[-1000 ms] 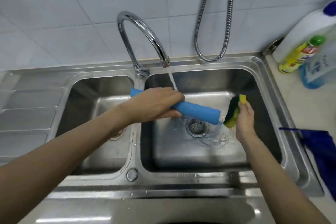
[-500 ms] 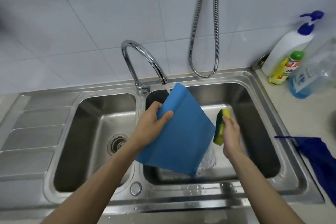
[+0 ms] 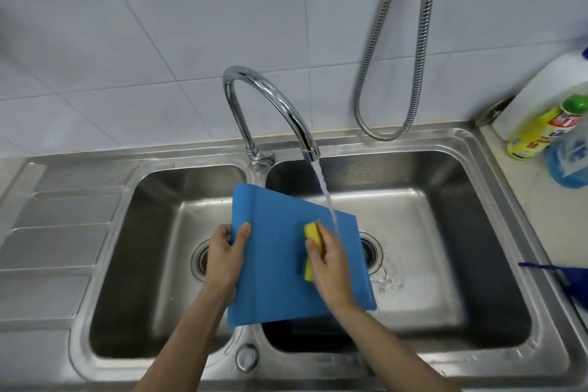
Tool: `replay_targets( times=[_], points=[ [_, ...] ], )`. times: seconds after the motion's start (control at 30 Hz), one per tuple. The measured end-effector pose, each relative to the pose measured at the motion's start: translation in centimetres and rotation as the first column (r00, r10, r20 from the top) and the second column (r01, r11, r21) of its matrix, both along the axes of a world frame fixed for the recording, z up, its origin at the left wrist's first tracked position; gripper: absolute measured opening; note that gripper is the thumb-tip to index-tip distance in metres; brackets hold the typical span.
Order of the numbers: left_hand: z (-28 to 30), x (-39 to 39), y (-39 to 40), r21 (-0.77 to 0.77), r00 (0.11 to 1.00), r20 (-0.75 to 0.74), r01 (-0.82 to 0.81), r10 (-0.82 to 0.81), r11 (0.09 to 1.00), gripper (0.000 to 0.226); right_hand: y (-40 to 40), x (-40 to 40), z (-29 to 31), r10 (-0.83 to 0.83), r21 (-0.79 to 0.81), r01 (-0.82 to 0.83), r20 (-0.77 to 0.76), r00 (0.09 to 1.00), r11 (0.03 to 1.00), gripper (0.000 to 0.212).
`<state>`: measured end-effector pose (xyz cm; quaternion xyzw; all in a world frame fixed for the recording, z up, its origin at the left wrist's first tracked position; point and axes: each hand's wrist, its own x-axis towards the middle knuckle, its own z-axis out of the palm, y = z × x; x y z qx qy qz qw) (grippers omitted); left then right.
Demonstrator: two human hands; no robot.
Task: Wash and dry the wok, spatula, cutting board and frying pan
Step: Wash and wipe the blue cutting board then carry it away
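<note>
While water [image 3: 324,192] ran from the tap [image 3: 273,105], held the board [image 3: 280,264] tilted over the divider between the two basins of the sink [image 3: 477,149]. Gripped its left edge with the left hand [image 3: 224,259], thumb curled over the top face, fingers wrapped behind. Pressed the sponge [image 3: 313,251] flat against the board's upper face with the right hand [image 3: 329,270], fingers curled round it, yellow side showing at both ends. Caught the stream just past the board's far right corner, right beside the sponge hand, splashing down near the right drain [image 3: 369,253]. Left the left drain [image 3: 200,259] partly hidden behind the left hand.

Off to the right, on the surface [image 3: 541,216], stood a white bottle [image 3: 541,89] against the wall, a yellow bottle [image 3: 541,130] with a green cap leaning in front of it, and a clear blue bottle [image 3: 569,162] nearest. Draped a dark blue cloth [image 3: 569,283] over the sink's right rim. Hung a metal hose [image 3: 391,73] in a loop down the tiled wall [image 3: 159,25] behind the tap. Showed the ribbed drainer [image 3: 57,232] at far left.

Saw no way to tell, from this angle, whether the board's underside touched the divider.
</note>
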<state>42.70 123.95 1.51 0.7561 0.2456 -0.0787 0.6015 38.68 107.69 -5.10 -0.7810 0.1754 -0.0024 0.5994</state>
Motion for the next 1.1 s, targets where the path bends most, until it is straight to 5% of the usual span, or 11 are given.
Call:
replay_targets(
  times=[0.13,0.4,0.63,0.77,0.93,1.03,1.1],
  points=[
    [-1.1,0.9,0.2,0.010,0.999,-0.010,-0.032,0.032,0.999,0.029,3.2,-0.1,-1.4,0.136,-0.178,-0.114,0.117,0.984,0.977,0.044],
    [-3.4,2.6,1.4,0.403,0.987,0.055,0.113,-0.148,0.908,0.035,7.6,1.0,-1.8,0.267,-0.453,-0.169,0.162,0.950,0.875,0.046],
    [-4.0,2.7,0.6,0.518,0.975,0.015,0.183,-0.223,0.835,0.025,6.9,1.2,-4.3,0.202,-0.566,-0.116,0.092,0.975,0.816,0.049],
    [-4.5,3.0,0.5,0.543,0.974,0.001,0.190,-0.226,0.818,0.025,0.3,1.1,-9.3,-0.028,-0.609,-0.022,-0.072,0.997,0.793,0.050],
    [-4.8,3.1,0.4,0.638,0.966,-0.044,0.223,-0.255,0.737,0.031,-5.1,0.7,-13.2,-0.347,-0.539,0.147,-0.290,0.892,0.829,0.068],
    [-4.7,3.0,0.2,0.633,0.972,-0.055,0.212,-0.229,0.745,0.040,-0.8,0.5,-10.2,-0.290,-0.554,0.140,-0.194,0.937,0.821,0.058],
    [-4.7,3.0,0.1,0.606,0.974,-0.037,0.200,-0.224,0.770,0.041,3.1,0.3,-7.4,-0.104,-0.551,0.051,-0.066,0.992,0.833,0.052]
  ],
)
